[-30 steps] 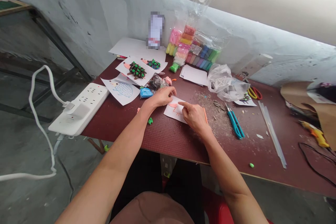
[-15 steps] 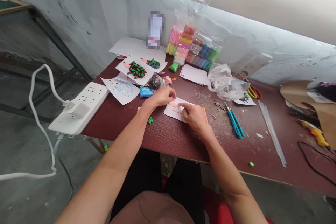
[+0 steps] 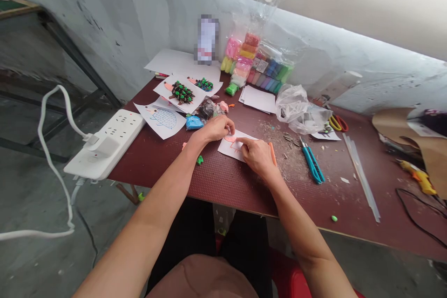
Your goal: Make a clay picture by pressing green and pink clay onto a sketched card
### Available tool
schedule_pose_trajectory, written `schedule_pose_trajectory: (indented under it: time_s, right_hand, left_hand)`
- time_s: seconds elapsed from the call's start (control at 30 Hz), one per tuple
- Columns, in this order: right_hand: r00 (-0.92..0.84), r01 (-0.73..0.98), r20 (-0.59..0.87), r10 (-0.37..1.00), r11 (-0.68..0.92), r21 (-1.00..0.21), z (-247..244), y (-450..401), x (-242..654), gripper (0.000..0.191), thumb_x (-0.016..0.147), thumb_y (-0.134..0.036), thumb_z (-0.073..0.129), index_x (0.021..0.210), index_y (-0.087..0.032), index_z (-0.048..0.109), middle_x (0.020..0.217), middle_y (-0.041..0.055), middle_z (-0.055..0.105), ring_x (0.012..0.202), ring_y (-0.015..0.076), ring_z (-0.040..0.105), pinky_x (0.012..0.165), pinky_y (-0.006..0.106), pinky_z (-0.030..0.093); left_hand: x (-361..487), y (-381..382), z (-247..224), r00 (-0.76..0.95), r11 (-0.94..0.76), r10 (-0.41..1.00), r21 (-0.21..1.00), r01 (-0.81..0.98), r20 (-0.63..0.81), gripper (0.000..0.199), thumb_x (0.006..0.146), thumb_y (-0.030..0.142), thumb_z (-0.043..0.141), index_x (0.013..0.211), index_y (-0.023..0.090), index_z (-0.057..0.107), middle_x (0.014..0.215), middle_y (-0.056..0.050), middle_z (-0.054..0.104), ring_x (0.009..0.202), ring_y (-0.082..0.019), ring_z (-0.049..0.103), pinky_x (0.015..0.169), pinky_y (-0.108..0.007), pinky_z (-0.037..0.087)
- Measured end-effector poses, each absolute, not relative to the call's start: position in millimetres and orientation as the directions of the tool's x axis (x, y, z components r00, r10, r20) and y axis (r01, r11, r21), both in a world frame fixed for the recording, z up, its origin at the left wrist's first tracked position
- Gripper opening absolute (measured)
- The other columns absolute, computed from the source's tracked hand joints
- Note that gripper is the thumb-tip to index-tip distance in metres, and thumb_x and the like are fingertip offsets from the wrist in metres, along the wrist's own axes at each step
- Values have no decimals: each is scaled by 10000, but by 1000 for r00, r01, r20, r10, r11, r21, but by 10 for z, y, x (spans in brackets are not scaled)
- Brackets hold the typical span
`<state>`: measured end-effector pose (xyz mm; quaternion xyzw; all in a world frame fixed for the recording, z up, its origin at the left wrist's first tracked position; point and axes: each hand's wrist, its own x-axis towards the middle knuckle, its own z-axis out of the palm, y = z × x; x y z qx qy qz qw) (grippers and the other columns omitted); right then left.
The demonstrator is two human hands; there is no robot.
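Note:
A small white paper [image 3: 226, 150] with an orange outline drawing lies flat in front of me. A patch of pink clay [image 3: 230, 138] sits on its upper left part. My right hand [image 3: 257, 153] has its index finger stretched out, the tip on the pink clay's edge; its other fingers are folded in and hold nothing visible. My left hand [image 3: 219, 128] is at the paper's upper left edge, fingers curled down; what is under its fingertips is hidden. An orange stick [image 3: 273, 154], perhaps a pen, lies beside my right hand. Green clay bits [image 3: 199, 160] lie near my left forearm.
Hedgehog pictures [image 3: 183, 93], one blue-outlined drawing [image 3: 162, 118] and a white power strip [image 3: 104, 146] are left. Bagged coloured clay [image 3: 268, 72] stands by the wall. A teal utility knife [image 3: 312, 162], seeds [image 3: 289, 138], scissors [image 3: 338, 123] and a yellow glue gun [image 3: 419, 178] lie right.
My right hand has shifted slightly left, its fingertip moving along the pink clay, and more of the orange stick shows. My left hand stays nearly still.

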<state>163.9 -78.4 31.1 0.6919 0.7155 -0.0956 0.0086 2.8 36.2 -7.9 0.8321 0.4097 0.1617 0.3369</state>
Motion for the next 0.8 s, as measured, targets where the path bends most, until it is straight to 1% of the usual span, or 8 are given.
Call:
schedule_pose_trajectory:
  time_s: [0.13, 0.23, 0.37, 0.5, 0.6, 0.67, 0.73, 0.8]
  right_hand:
    - [-66, 993, -161, 985, 50, -103, 315, -777, 1611, 483, 981, -192, 451, 1366, -277, 731, 1091, 112, 821, 940, 240, 749, 812, 306, 454]
    - [-63, 994, -148, 987, 49, -97, 312, -778, 1621, 469, 986, -201, 457, 1352, -284, 738, 1074, 102, 825, 934, 239, 751, 804, 304, 453]
    - [-34, 995, -113, 993, 24, -92, 314, -783, 1646, 469, 988, -193, 447, 1324, -305, 755, 1056, 88, 829, 914, 229, 751, 774, 296, 442]
    - [-75, 992, -131, 989, 61, -110, 310, -784, 1649, 465, 975, -197, 476, 1337, -308, 746, 1028, 84, 831, 893, 231, 747, 765, 299, 437]
    - [-48, 988, -100, 994, 32, -149, 303, -788, 1658, 460, 971, -185, 464, 1299, -289, 769, 1027, 90, 830, 882, 230, 746, 755, 299, 434]
    - [-13, 980, -60, 998, 1, -198, 295, -790, 1671, 446, 974, -185, 456, 1261, -266, 787, 1016, 93, 830, 873, 223, 743, 752, 295, 433]
    - [17, 966, -25, 1000, -23, -256, 282, -785, 1690, 406, 980, -202, 468, 1209, -241, 801, 976, 89, 827, 848, 216, 733, 742, 288, 429]
    - [20, 951, -9, 1000, -22, -307, 260, -771, 1713, 343, 983, -230, 500, 1120, -227, 815, 935, 79, 816, 827, 209, 715, 726, 283, 421]
  left_hand:
    - [26, 345, -42, 611, -428, 791, 693, 580, -23, 362, 761, 17, 565, 882, 196, 855, 882, -43, 779, 839, -190, 672, 810, -273, 498]
    - [28, 340, -31, 609, -420, 793, 699, 579, -28, 360, 776, 24, 563, 889, 196, 858, 901, -47, 789, 853, -194, 682, 823, -275, 503]
    - [33, 348, -38, 618, -429, 785, 690, 583, -34, 363, 780, 23, 560, 901, 189, 860, 914, -51, 797, 850, -190, 685, 790, -266, 495]
    - [34, 355, -50, 620, -443, 784, 678, 587, -25, 376, 775, 17, 555, 908, 190, 861, 898, -51, 796, 831, -185, 677, 754, -261, 480]
    - [31, 354, -52, 621, -440, 783, 689, 576, -19, 370, 772, 21, 556, 898, 194, 858, 885, -45, 795, 816, -178, 676, 742, -254, 476]
    - [30, 353, -51, 620, -434, 784, 693, 576, -25, 370, 770, 24, 555, 902, 191, 858, 890, -46, 797, 811, -178, 676, 734, -255, 474]
    - [32, 353, -50, 615, -427, 788, 689, 586, -36, 369, 771, 28, 555, 906, 187, 859, 888, -51, 797, 799, -181, 673, 730, -260, 473]
    - [34, 355, -50, 612, -423, 790, 684, 594, -43, 365, 776, 34, 557, 906, 187, 861, 887, -54, 796, 789, -181, 669, 732, -262, 475]
